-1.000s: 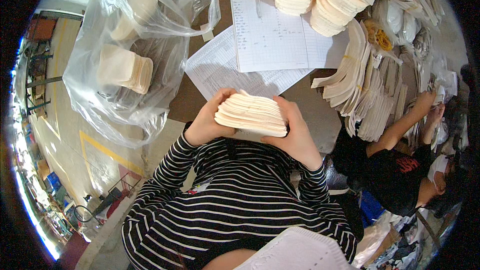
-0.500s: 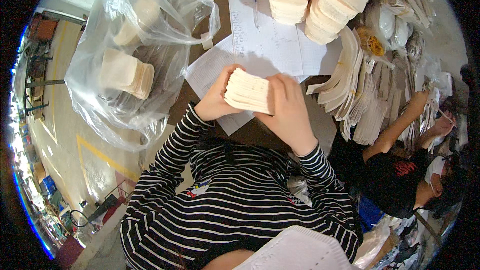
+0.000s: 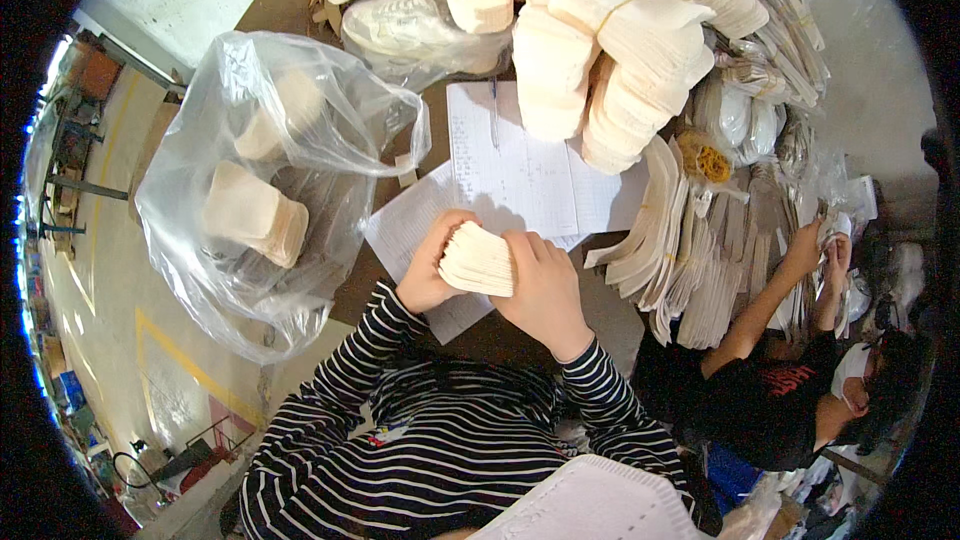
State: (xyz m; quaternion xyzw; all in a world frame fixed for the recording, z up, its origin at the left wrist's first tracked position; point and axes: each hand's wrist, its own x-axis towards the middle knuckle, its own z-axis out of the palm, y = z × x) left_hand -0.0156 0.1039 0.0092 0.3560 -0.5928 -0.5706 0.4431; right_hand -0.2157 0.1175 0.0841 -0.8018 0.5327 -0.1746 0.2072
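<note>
Held stack (image 3: 476,260): lying between both hands above the near side of the table (image 3: 600,315), just short of the notebook; turning its layered edges toward the wearer.

Left hand (image 3: 428,265): clasping the left end, with fingers curling around the pale layers and clamping on them; keeping to the same end as a second ago.

Right hand (image 3: 540,290): pressing over the right end, with fingers lying close together on the layers and back of hand facing up; covering more than a second ago.

Change in hold: exposing less of the layered face and sitting farther from the striped shirt (image 3: 450,430) than a second ago; apparently being handled and adjusted, not being released.

Notebook (image 3: 500,170): lying open beyond the hands, with a pen (image 3: 494,110) resting on it and printed sheets (image 3: 400,230) showing beneath.

Plastic bag (image 3: 180,220): standing to the left, enclosing a similar stack (image 3: 255,215); showing no contact with either hand.

Tall piles (image 3: 550,80): standing past the notebook; coming more fully into view than a second ago.

Banded strips (image 3: 645,240): lying to the right, near yellow bands (image 3: 703,158).

Co-worker's hand (image 3: 806,245): working farther right, well apart.
</note>
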